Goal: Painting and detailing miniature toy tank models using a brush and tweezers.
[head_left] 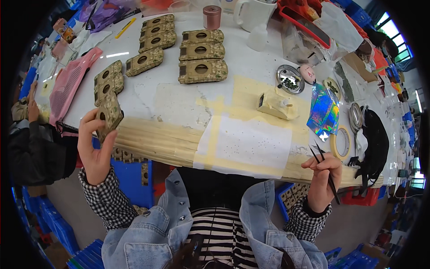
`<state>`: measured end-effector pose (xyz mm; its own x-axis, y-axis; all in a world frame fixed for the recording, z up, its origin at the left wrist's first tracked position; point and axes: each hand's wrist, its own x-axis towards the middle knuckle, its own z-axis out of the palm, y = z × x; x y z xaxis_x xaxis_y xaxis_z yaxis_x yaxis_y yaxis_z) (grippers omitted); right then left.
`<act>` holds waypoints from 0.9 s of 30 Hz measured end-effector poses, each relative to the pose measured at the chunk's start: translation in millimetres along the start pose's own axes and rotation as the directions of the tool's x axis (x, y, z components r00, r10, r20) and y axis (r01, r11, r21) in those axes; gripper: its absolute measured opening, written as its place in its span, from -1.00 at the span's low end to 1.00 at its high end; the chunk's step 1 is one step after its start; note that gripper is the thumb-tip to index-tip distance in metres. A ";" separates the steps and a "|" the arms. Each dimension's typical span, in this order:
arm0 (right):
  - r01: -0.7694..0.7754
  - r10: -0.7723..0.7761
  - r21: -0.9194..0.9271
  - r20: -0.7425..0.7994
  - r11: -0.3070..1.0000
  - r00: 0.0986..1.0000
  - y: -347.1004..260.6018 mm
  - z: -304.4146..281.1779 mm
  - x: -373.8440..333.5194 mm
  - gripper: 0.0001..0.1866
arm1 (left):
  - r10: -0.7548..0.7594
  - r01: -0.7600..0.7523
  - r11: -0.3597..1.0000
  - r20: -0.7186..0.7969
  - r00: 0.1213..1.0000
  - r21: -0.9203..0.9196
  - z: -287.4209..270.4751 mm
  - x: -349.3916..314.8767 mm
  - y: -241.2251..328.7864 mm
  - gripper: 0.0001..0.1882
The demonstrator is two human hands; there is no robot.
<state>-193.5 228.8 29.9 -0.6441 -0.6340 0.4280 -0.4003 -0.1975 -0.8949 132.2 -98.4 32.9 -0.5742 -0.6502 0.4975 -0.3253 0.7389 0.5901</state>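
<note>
My left hand point(93, 148) grips a flat tan patterned piece with a round hole point(109, 114), held at the table's left front edge. My right hand point(323, 172) pinches black tweezers point(323, 163) near the front right edge, tips pointing up and left. Several more of the tan patterned pieces lie in rows on the white table point(179, 98): a stack of three point(201, 56) in the middle, others point(156, 33) to the left. A white sheet point(251, 143) taped down with beige tape lies in front of me.
A pink mesh bag point(67, 83) lies at the left. A small metal dish point(290, 79), a holographic foil bag point(324, 112), a tape roll point(342, 142), a white jug point(251, 13) and a copper tin point(211, 17) stand around. Another person point(27, 134) sits at the far left.
</note>
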 end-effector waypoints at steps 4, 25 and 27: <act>-0.032 0.027 0.094 0.056 0.995 0.998 -8.9 21.1 -0.7 -0.56 | 0.156 -0.089 0.871 0.101 0.983 -0.482 43.2 -11.7 58.6 -0.41; 0.183 -0.192 0.059 0.311 0.981 0.931 -32.0 73.1 18.7 -0.44 | 0.247 0.406 -0.020 0.389 0.887 -0.913 153.4 -10.1 118.0 -0.12; 0.132 -0.176 0.172 0.275 0.976 0.945 -28.2 67.5 24.4 -0.45 | 0.143 0.552 -0.283 0.534 0.833 -0.784 143.8 -8.1 121.5 -0.13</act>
<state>-154.0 168.4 57.0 -0.3586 -0.7703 0.5273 -0.3635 -0.4051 -0.8389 -10.7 22.1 9.2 -0.9264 -0.3412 0.1596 0.3647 -0.7068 0.6062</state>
